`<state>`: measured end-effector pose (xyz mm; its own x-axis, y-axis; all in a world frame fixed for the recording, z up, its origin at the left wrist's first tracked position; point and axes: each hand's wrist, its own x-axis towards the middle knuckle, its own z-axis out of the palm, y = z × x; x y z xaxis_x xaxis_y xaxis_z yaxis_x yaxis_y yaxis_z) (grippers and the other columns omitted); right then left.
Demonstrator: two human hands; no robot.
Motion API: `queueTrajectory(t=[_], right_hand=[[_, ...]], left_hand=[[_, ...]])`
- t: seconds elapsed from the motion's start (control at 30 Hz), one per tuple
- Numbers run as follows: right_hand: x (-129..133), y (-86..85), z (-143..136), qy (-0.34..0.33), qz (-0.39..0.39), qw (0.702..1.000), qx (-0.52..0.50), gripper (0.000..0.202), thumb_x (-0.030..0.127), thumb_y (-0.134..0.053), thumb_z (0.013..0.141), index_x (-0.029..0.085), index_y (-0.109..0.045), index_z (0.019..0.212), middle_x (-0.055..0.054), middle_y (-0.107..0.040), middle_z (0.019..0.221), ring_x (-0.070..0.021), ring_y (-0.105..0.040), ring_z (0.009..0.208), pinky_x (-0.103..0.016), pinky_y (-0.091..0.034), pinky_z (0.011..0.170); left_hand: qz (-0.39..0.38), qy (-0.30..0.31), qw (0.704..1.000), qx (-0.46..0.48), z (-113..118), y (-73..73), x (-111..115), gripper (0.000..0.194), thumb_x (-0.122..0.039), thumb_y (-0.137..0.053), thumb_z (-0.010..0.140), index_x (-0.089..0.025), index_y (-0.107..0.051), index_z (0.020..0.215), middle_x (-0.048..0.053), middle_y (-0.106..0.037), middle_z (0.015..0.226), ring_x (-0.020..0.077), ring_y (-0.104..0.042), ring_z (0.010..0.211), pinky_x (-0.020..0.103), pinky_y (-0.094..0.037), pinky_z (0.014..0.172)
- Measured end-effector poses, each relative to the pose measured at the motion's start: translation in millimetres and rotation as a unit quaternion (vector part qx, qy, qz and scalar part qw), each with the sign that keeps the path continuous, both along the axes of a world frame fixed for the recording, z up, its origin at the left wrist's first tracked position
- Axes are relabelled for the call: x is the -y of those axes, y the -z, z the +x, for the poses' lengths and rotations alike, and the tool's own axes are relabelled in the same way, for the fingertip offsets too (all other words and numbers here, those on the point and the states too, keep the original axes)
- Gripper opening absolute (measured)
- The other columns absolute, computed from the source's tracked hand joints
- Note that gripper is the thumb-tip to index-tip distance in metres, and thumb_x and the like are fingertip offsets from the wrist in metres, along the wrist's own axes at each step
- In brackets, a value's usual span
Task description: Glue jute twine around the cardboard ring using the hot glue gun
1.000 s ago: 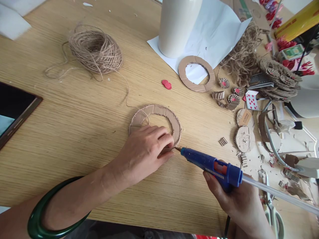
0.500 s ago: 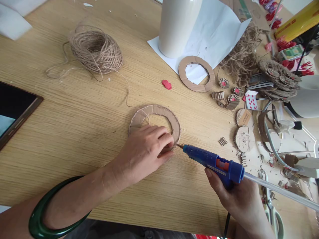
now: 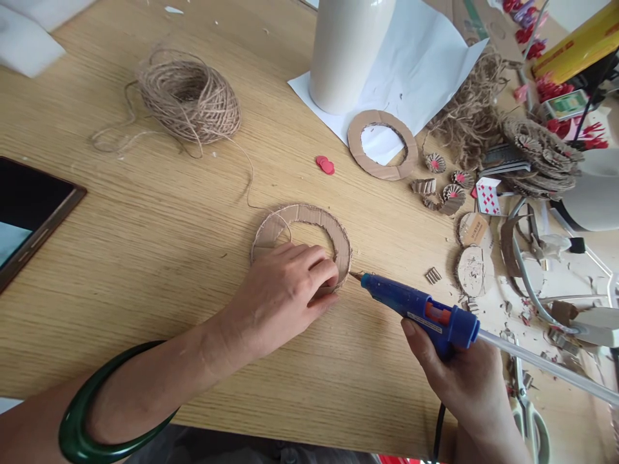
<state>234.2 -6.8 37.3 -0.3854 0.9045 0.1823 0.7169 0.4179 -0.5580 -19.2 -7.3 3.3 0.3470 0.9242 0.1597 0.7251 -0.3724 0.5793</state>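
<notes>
left hand [image 3: 285, 293]: flat on the near edge of the ring [image 3: 309, 222], fingers pinning it to the desk [image 3: 145, 219]. Not a closed grip, just pressing down.
right hand [image 3: 464, 380]: wrapped tight round the glue gun [image 3: 425, 312] handle, finger by the trigger.
ring: cardboard, lying flat mid-desk, a strand of twine crossing its left side.
nozzle: right at the ring's outer right edge, beside the left fingertips. Can't tell if it's actually touching.
what changed: over the last second the gun crept a bit to the right and further away along the rim, while the left hand stayed put. Looks to me like glue is being run round the edge bit by bit.
twine ball [image 3: 188, 100]: far left, well clear, loose strand trailing to the ring.
second ring [image 3: 382, 143]: further back, half on white paper [image 3: 425, 58].
right side: cardboard scraps and scissors [image 3: 529, 412].
far left edge: a dark tablet [image 3: 29, 209].
</notes>
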Motion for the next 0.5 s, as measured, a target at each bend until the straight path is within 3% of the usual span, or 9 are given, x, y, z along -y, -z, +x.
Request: queueTrajectory(t=[0.23, 0.5], right_hand=[[-1.3, -3.6, -1.8, -0.023, -0.013, 1.000, -0.001, 0.024, 0.020, -0.067, 0.089, 0.022, -0.056, 0.068, 0.007, -0.051, 0.048, -0.0098, -0.046, 0.037, -0.021, -0.038, 0.035], [-1.5, -5.3, -6.5, 0.014, -0.001, 1.000, -0.012, 0.035, 0.026, -0.067, 0.090, 0.022, -0.050, 0.059, 0.007, -0.043, 0.045, -0.0078, -0.041, 0.034, -0.020, -0.032, 0.031]], left_hand=[[-0.001, 0.001, 1.000, 0.001, -0.3, 1.6, -0.2, 0.014, -0.019, -0.073, 0.088, -0.018, -0.060, 0.085, 0.000, -0.063, 0.087, 0.0202, -0.060, 0.082, 0.036, -0.045, 0.076], [0.003, 0.000, 1.000, 0.001, -0.1, 1.1, 0.6, 0.015, -0.015, -0.075, 0.086, -0.018, -0.060, 0.084, -0.001, -0.063, 0.086, 0.0194, -0.060, 0.081, 0.035, -0.045, 0.075]])
